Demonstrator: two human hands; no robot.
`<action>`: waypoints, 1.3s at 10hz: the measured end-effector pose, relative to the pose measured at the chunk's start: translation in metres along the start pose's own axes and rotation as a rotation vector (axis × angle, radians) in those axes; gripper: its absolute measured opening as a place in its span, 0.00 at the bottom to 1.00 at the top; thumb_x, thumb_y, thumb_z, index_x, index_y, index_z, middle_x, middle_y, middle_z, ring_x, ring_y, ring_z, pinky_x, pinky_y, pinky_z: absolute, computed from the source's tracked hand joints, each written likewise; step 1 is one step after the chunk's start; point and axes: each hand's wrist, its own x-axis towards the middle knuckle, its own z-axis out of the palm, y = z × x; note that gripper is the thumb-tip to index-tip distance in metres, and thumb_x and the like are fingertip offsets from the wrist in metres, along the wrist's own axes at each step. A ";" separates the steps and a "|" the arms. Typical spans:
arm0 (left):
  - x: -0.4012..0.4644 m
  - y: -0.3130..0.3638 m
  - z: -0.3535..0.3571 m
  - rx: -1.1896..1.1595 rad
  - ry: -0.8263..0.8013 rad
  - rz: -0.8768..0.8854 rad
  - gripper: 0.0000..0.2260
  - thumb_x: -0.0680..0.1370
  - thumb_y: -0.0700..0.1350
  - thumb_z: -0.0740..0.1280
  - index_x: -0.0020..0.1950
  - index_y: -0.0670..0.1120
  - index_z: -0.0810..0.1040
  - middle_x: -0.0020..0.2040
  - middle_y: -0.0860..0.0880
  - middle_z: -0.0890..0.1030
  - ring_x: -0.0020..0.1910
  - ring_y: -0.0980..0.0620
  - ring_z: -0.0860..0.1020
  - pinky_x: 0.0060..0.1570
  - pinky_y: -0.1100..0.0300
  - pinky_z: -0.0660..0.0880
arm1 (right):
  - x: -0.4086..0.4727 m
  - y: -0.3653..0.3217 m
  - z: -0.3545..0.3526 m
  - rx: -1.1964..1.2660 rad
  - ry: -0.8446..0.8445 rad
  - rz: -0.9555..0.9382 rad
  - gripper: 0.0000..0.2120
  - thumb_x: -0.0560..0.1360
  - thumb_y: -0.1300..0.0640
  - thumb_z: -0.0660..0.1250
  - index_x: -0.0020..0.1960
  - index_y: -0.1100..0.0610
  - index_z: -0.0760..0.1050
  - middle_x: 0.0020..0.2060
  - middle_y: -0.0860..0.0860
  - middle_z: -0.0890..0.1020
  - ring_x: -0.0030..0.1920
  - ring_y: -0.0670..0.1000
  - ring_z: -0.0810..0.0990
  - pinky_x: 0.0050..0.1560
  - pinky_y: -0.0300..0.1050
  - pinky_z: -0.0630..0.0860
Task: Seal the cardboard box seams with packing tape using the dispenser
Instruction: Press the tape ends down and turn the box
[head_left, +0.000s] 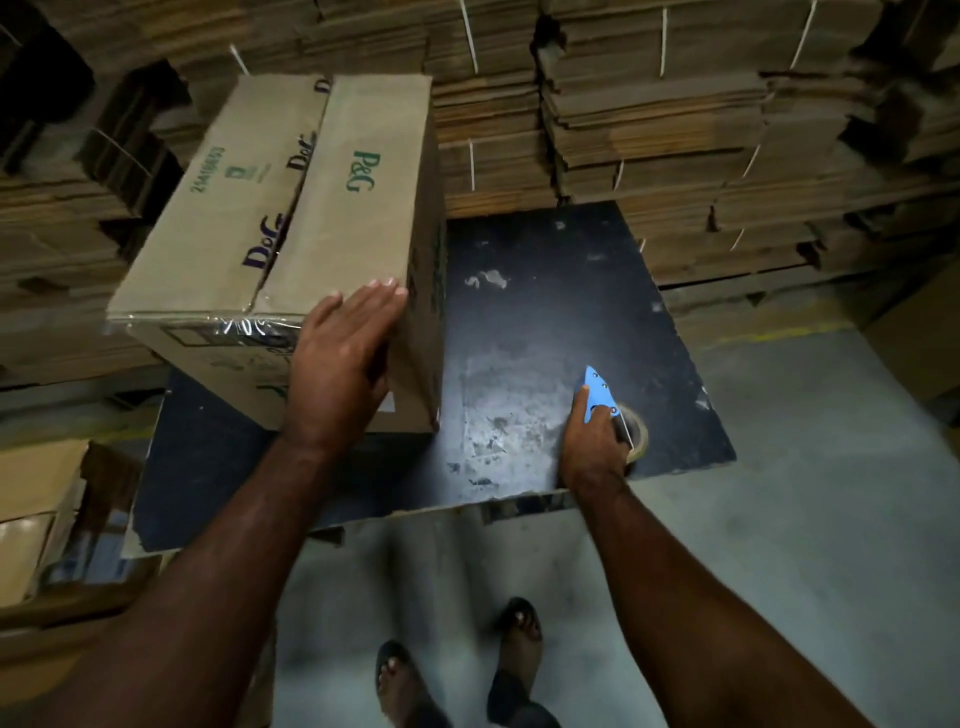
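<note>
**Site check: box on bench, tape dispenser in rt hand**

Backdrop: stacks of flattened cardboard (675, 130) fill the rear wall, bundled w/ white string, reaching up out of view. More flat stock at lower left, dim, detail unclear.

Floor: grey concrete floor (779, 519) to the right of and below the bench. Person's two feet in dark sandals (405, 686) stand on it, just short of the bench's near edge.

Bench: dark work table (545, 312), surface scuffed, w/ pale worn patches and bits of stuck residue.

Cardboard box (291, 208): sits on the table's left half, closed. Top flaps meet along a centre seam running front to back; printing in purple and green on top. Clear tape (244, 327) lies crinkled over the near end of the seam and folds down onto the front face. Whether tape covers the rest of the seam: cannot tell.

Left hand (343, 358): flat, fingers straight and together, palm pressed on the box's near right corner, fingertips reaching onto the top edge. Grips nothing.

Right hand (597, 441): fingers curled round the blue dispenser (597, 395), held at the table's near right area, well apart from the box. Blue nose points away from the person; tape roll (636, 431) sits at the hand's right side.
</note>
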 end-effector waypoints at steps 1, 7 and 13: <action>0.002 0.005 0.000 0.010 0.006 -0.021 0.35 0.66 0.29 0.74 0.73 0.44 0.72 0.73 0.45 0.73 0.73 0.50 0.69 0.74 0.53 0.56 | 0.012 -0.001 0.006 -0.043 0.093 -0.063 0.39 0.78 0.32 0.38 0.71 0.60 0.66 0.66 0.61 0.72 0.66 0.62 0.69 0.66 0.57 0.65; -0.011 0.014 -0.017 -0.043 0.148 -0.055 0.28 0.68 0.33 0.68 0.69 0.38 0.75 0.70 0.41 0.75 0.71 0.42 0.71 0.74 0.46 0.62 | -0.028 -0.149 -0.136 0.238 0.263 -0.516 0.11 0.75 0.52 0.63 0.53 0.46 0.80 0.46 0.51 0.86 0.49 0.59 0.83 0.49 0.51 0.80; -0.054 -0.152 -0.088 -1.520 0.439 -1.497 0.22 0.80 0.60 0.63 0.50 0.40 0.80 0.48 0.41 0.82 0.50 0.44 0.81 0.44 0.51 0.79 | -0.129 -0.369 -0.034 -0.062 0.087 -1.256 0.22 0.80 0.48 0.62 0.71 0.56 0.70 0.68 0.53 0.74 0.66 0.52 0.73 0.65 0.51 0.71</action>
